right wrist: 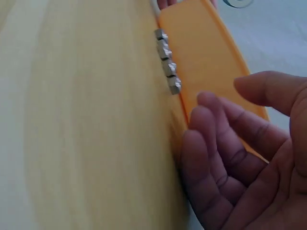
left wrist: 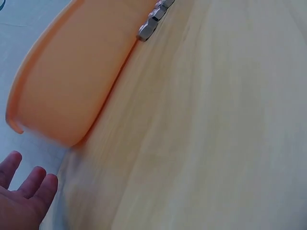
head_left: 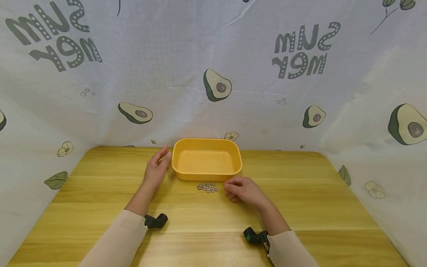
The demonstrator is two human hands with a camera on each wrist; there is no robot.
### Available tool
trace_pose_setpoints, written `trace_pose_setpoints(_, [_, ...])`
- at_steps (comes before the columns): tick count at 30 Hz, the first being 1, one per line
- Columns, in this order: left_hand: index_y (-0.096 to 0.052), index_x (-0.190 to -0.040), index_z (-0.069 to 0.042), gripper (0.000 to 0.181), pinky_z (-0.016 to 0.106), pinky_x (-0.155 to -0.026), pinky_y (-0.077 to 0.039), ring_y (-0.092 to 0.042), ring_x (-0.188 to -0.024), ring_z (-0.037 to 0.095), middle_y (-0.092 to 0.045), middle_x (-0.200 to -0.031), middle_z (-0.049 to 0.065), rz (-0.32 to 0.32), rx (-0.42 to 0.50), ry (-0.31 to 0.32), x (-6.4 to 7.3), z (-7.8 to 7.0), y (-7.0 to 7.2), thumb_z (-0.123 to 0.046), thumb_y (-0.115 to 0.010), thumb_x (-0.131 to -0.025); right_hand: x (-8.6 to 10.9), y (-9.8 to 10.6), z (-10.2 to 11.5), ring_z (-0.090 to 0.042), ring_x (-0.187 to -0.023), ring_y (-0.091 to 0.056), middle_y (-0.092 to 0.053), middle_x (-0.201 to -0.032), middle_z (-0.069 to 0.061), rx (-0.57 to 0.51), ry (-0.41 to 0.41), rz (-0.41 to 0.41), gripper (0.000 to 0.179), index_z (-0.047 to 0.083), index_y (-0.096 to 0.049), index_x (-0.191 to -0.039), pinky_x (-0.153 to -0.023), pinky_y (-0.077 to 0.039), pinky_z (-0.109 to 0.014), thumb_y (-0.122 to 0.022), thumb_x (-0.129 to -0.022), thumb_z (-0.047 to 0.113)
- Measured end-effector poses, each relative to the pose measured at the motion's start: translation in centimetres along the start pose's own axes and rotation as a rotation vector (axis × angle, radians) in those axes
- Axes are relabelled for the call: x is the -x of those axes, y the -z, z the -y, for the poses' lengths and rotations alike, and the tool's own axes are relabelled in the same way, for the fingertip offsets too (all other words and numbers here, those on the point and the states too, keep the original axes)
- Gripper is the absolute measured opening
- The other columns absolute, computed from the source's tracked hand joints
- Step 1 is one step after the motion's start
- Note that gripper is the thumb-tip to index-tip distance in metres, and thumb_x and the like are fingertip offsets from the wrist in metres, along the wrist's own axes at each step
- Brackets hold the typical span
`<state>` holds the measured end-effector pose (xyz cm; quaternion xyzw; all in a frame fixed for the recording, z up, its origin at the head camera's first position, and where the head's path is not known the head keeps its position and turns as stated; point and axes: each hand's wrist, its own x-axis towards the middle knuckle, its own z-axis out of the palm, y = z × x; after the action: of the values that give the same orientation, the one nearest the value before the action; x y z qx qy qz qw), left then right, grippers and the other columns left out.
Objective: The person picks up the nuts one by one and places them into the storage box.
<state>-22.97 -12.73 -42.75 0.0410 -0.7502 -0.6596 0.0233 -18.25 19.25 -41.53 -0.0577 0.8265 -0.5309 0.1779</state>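
Observation:
Several small silver metal nuts (head_left: 208,187) lie in a cluster on the table, just in front of a yellow rectangular plastic bin (head_left: 207,177). My left hand (head_left: 157,168) is beside the bin's left end, its fingers loosely extended and holding nothing; whether it touches the rim I cannot tell. My right hand (head_left: 245,191) is just right of the nuts, near the bin's front right corner. In the right wrist view its fingers (right wrist: 196,153) are loosely bent, the thumb stands apart from them, and nothing is between them. The nuts (right wrist: 168,64) show there in a row along the bin.
The wooden table (head_left: 200,218) extends around the bin on both sides and toward me. A white cloth (head_left: 173,66) printed with avocados hangs behind the bin and at both sides. Each wrist carries a black camera mount (head_left: 156,221) at the sleeve.

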Motion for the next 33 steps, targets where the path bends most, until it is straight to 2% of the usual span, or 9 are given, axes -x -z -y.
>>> trace_pose_setpoints(5, [-0.043, -0.156, -0.018, 0.053, 0.044, -0.118, -0.043, -0.046, -0.144, 0.03, -0.043, -0.16, 0.01, -0.013, 0.059, 0.031, -0.1, 0.3, -0.9, -0.037, -0.05, -0.107, -0.4, -1.1, 0.0, -0.014, -0.071, -0.061, -0.071, -0.089, -0.008, 0.109, -0.005, -0.05, 0.026, -0.002, -0.071, -0.115, -0.063, -0.055, -0.026, -0.068, -0.098, 0.017])
trace_pose_setpoints(9, [-0.043, -0.156, -0.016, 0.053, 0.048, -0.118, -0.042, -0.044, -0.144, 0.031, -0.042, -0.16, 0.013, -0.042, 0.1, 0.032, -0.4, 0.6, -1.5, -0.036, -0.051, -0.107, -0.7, -1.8, 0.1, -0.014, -0.068, -0.06, -0.069, -0.085, -0.005, 0.196, 0.005, -0.094, 0.022, 0.004, -0.073, -0.111, -0.06, -0.051, -0.026, -0.072, -0.093, 0.017])
trace_pose_setpoints(16, [-0.048, -0.154, -0.02, 0.05, 0.041, -0.123, -0.037, -0.041, -0.147, 0.025, -0.045, -0.159, 0.006, -0.109, 0.151, 0.061, -0.6, 0.7, -2.9, -0.038, -0.051, -0.107, -1.1, -2.4, 0.8, -0.013, -0.077, -0.055, -0.065, -0.085, 0.001, 0.353, 0.044, -0.133, 0.018, 0.012, -0.076, -0.105, -0.068, -0.047, -0.027, -0.077, -0.088, 0.016])
trace_pose_setpoints(22, [-0.05, -0.152, -0.018, 0.048, 0.039, -0.124, -0.034, -0.04, -0.149, 0.022, -0.046, -0.16, 0.004, -0.174, 0.257, 0.066, -1.0, 0.7, -3.7, -0.037, -0.051, -0.107, -1.4, -2.8, 1.2, -0.014, -0.076, -0.055, -0.064, -0.083, 0.001, 0.38, 0.045, -0.121, 0.01, 0.013, -0.075, -0.098, -0.068, -0.047, -0.027, -0.077, -0.088, 0.015])
trace_pose_setpoints(26, [-0.053, -0.15, -0.017, 0.046, 0.036, -0.124, -0.035, -0.042, -0.148, 0.02, -0.049, -0.158, 0.001, -0.204, 0.291, 0.061, -1.1, 1.0, -3.9, -0.034, -0.051, -0.108, -1.5, -3.1, 1.2, -0.014, -0.075, -0.056, -0.064, -0.081, 0.001, 0.383, 0.025, -0.115, 0.005, 0.014, -0.074, -0.093, -0.068, -0.047, -0.027, -0.077, -0.088, 0.014])
trace_pose_setpoints(29, [-0.053, -0.15, -0.017, 0.046, 0.036, -0.124, -0.035, -0.041, -0.149, 0.019, -0.049, -0.158, 0.0, -0.202, 0.298, 0.057, -1.2, 1.2, -3.9, -0.035, -0.049, -0.108, -1.7, -3.2, 1.1, -0.014, -0.074, -0.056, -0.064, -0.081, 0.001, 0.387, 0.026, -0.118, 0.006, 0.014, -0.073, -0.091, -0.068, -0.048, -0.027, -0.078, -0.088, 0.014])
trace_pose_setpoints(33, [-0.053, -0.15, -0.018, 0.046, 0.038, -0.124, -0.034, -0.039, -0.15, 0.022, -0.046, -0.16, 0.003, -0.165, 0.264, 0.061, -1.2, 1.2, -4.0, -0.036, -0.048, -0.108, -1.8, -3.2, 1.0, -0.013, -0.074, -0.056, -0.064, -0.081, 0.002, 0.392, 0.037, -0.116, 0.006, 0.015, -0.073, -0.09, -0.068, -0.048, -0.027, -0.079, -0.088, 0.016])
